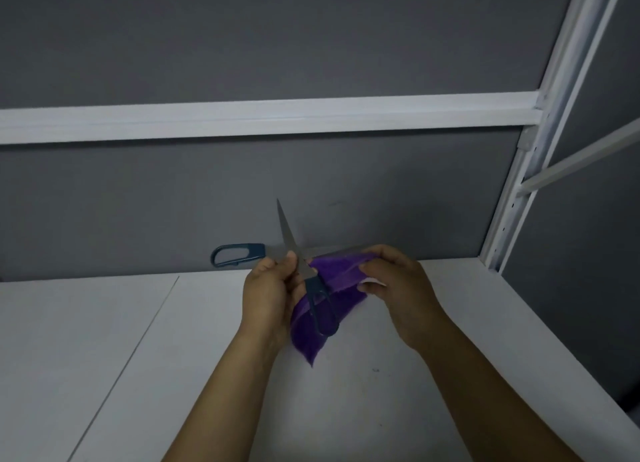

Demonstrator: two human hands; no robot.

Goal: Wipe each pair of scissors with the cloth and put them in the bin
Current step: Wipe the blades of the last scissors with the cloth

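Observation:
One pair of scissors (286, 231) with dark blue handles is held above the white table, spread wide open. One blade points up and its handle loop (323, 314) hangs down; the other handle loop (235, 254) sticks out to the left. My left hand (266, 295) grips the scissors near the pivot. My right hand (398, 286) pinches a purple cloth (311, 338) folded round the blade that points right, so most of that blade is hidden. The cloth's loose end hangs below the hands. No bin is in view.
The white table (156, 357) has a seam running diagonally on its left side. A grey partition wall (242, 191) with a white rail (277, 117) stands behind. A white metal post (512, 212) rises at the table's right corner.

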